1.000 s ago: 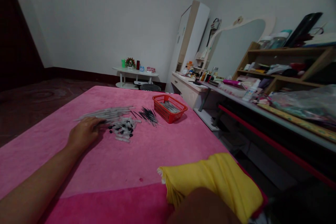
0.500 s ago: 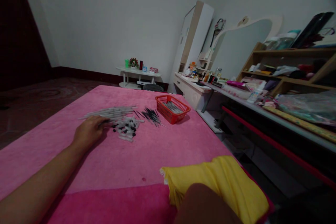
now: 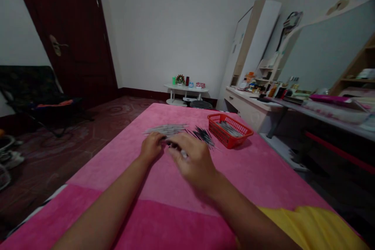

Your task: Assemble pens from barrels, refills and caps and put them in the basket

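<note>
My left hand [image 3: 151,147] rests curled on the pink cloth [image 3: 263,172], at the near end of a row of clear pen tubes [image 3: 165,129]. My right hand [image 3: 193,160] hovers over the heap of small pen parts, which it mostly hides; a small white piece shows at its fingertips. It is blurred by motion. A bunch of thin black refills [image 3: 203,134] lies just beyond it. A red basket [image 3: 229,136] with more pen pieces inside stands farther right.
A dresser and a cluttered desk [image 3: 293,103] run along the right side. A small white table [image 3: 186,91] stands at the far wall. A dark door [image 3: 73,35] and a dark chair [image 3: 32,93] are at left. Yellow cloth [image 3: 316,226] lies at the near right.
My right hand has come into view and reached forward over the heap of small parts. The view has swung left. My left hand stays by the tubes.
</note>
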Demonstrator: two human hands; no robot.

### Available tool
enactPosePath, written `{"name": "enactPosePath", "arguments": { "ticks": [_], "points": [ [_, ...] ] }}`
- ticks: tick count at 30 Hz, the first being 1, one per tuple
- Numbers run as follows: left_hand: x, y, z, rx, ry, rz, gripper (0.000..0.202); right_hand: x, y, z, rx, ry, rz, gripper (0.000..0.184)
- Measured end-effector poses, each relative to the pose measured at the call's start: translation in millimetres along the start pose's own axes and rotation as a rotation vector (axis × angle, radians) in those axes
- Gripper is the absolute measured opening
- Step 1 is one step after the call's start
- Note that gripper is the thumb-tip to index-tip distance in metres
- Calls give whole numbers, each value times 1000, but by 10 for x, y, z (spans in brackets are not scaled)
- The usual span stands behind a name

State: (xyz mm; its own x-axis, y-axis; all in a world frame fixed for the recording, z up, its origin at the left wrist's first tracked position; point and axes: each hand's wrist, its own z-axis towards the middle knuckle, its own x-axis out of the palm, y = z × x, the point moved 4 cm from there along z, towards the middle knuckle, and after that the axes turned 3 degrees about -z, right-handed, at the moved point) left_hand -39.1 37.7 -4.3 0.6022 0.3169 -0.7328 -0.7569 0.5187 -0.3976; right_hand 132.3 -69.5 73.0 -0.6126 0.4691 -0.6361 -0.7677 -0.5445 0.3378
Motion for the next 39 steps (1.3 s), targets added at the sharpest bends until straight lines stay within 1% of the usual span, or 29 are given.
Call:
{"name": "enactPosePath", "arguments": {
  "ticks": [2, 3, 5, 7, 9, 13, 16, 19, 21, 25, 27, 30, 34, 36, 39],
  "points": [
    [-6, -18, 0, 3, -14, 3, 28, 85, -196, 27, 55, 78, -29, 18],
    [-6, -22, 2, 9, -24, 4, 26, 134, -329, 18, 100, 133, -59, 14],
    [-2, -20, 7, 15, -35, 4, 24, 237, -582, -37, 187, 253, -122, 13],
    [4, -14, 11, 18, -32, 5, 23, 313, -720, -99, 198, 307, -155, 13],
    [5, -13, 14, 17, -20, 5, 23, 351, -739, -140, 188, 309, -181, 12],
    [-3, -20, 14, 18, -13, 10, 24, 382, -624, -162, 170, 324, -222, 9],
    [3, -21, 9, 28, -22, 15, 24, 383, -624, -165, 201, 302, -236, 12],
    [15, -23, 4, 41, -26, 32, 24, 364, -746, -177, 258, 248, -252, 20],
    [19, -26, 1, 46, -22, 40, 25, 350, -863, -188, 294, 235, -263, 22],
    [16, -33, 0, 56, -18, 45, 25, 308, -1080, -202, 368, 209, -264, 19],
    [15, -36, 1, 61, -17, 51, 24, 289, -1136, -204, 385, 197, -242, 16],
    [9, -41, 0, 63, -23, 58, 25, 297, -1111, -200, 314, 232, -158, 13],
    [2, -51, -1, 54, -21, 69, 24, 351, -1019, -216, 209, 332, -102, 12],
    [1, -55, 0, 50, -15, 66, 24, 387, -1004, -230, 199, 373, -94, 15],
    [9, -65, 2, 54, 1, 65, 25, 436, -1014, -245, 211, 405, -64, 15]
  ]
}}
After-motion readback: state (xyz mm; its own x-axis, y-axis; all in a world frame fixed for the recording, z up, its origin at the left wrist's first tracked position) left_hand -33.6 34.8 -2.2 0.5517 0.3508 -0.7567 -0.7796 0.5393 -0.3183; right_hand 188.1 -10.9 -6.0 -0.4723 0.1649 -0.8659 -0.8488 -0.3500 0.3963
